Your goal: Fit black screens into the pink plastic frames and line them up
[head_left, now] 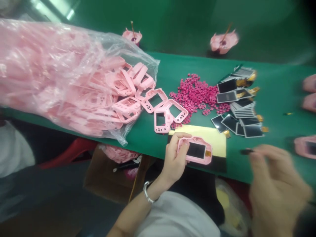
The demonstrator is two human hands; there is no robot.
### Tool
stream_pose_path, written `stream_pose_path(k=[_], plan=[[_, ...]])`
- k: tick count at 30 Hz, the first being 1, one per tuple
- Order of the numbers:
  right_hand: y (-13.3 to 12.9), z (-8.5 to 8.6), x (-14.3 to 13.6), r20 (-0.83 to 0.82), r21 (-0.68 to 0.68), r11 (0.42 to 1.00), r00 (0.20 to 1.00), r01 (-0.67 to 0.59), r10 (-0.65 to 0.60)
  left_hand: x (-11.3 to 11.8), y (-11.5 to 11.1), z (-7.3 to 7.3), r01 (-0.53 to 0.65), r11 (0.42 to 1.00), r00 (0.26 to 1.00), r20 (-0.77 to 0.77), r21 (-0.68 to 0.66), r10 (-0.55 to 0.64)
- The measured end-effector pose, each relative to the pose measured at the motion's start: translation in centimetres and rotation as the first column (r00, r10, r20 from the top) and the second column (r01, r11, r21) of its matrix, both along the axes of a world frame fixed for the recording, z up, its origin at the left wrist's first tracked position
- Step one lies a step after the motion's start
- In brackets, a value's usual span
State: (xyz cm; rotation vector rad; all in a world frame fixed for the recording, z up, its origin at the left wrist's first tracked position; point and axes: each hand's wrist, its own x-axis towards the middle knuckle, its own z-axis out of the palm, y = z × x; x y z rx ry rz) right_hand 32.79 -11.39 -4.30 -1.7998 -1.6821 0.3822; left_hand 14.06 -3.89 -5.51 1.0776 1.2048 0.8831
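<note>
My left hand (174,156) grips the left end of a pink camera casing (205,160) above a yellow sheet (218,141) at the table's front edge. A dark display screen (197,150) lies in the casing, its orange ribbon tab at the right end. Off to the right, my blurred right hand (276,177) pinches a small dark piece (247,151) whose kind I cannot make out. Behind the sheet lie loose pink casing frames (161,121) and a heap of magenta buttons (195,92). Several display screens (253,130) are stacked or spread nearer my right hand.
A clear plastic bag (61,75) full of pink casings covers the left of the green table (172,62). More casings stand at the right edge. Two pink parts with upright sticks (224,42) are at the back. Below the table is a cardboard box (106,177).
</note>
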Motion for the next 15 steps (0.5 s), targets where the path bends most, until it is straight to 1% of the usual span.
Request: stream_pose_path(k=[2,5,7,10,15], plan=[[0.4,1.0,-0.7,-0.019,-0.02,1.0,1.0,-0.002,0.002,0.1,0.0,0.2,0.034,0.998,0.999,0.03,-0.048,-0.033],[1.8,2.3,-2.0,-0.076,-0.071,0.996,0.996,-0.044,0.039,0.3,0.0,0.5,0.046,0.999,0.999,0.003,-0.026,-0.046],[2.7,2.9,-2.5,-0.117,-0.099,0.992,0.991,-0.08,0.068,0.5,-0.1,0.7,0.054,0.999,0.999,0.002,-0.002,-0.054],[3.4,3.3,-2.7,-0.129,-0.109,0.988,0.987,-0.107,0.093,0.7,-0.2,0.8,0.057,0.998,0.998,0.021,0.007,-0.057],[3.4,3.6,-2.4,-0.112,-0.104,0.988,0.988,-0.113,0.102,0.7,-0.2,0.9,0.042,0.999,0.999,0.017,-0.002,-0.042]])
